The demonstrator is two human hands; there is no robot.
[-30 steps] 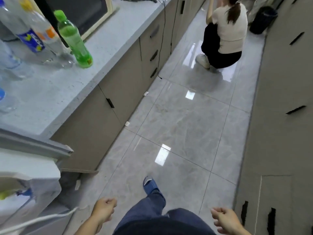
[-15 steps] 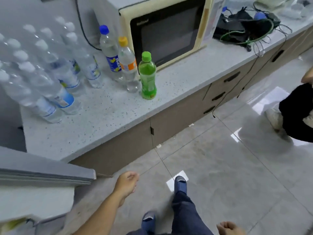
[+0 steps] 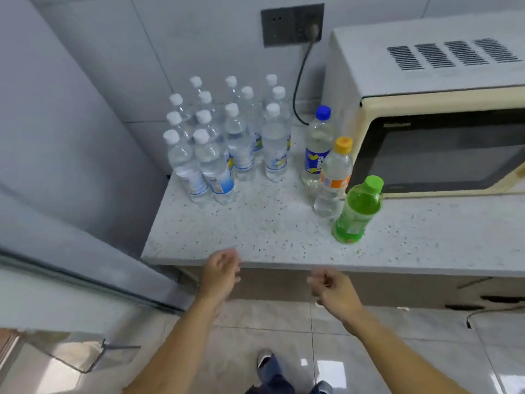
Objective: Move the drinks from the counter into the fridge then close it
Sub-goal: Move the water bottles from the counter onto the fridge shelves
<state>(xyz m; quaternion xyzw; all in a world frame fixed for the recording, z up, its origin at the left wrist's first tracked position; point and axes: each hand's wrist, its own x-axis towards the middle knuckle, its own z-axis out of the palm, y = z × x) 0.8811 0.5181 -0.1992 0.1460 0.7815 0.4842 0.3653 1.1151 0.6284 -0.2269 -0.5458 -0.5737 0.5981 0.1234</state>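
Observation:
Several clear water bottles (image 3: 224, 137) with white caps stand clustered at the back left of the speckled counter (image 3: 255, 228). To their right stand a blue-capped bottle (image 3: 316, 146), an orange-capped bottle (image 3: 332, 177) and a green bottle (image 3: 356, 210), in a row running toward the front. My left hand (image 3: 220, 273) hovers at the counter's front edge, fingers loosely curled, holding nothing. My right hand (image 3: 331, 285) hangs just below the edge, fingers loosely curled and empty. The open fridge door (image 3: 56, 194) stands at the left.
A cream microwave (image 3: 431, 115) fills the counter's right side, its cable running to a wall socket (image 3: 292, 24). Cabinet fronts with dark handles (image 3: 500, 298) sit below the counter. Glossy floor tiles and my feet (image 3: 265, 359) lie below.
My view has swung from the floor to face the counter squarely. Both hands have risen from beside my legs to the counter's front edge.

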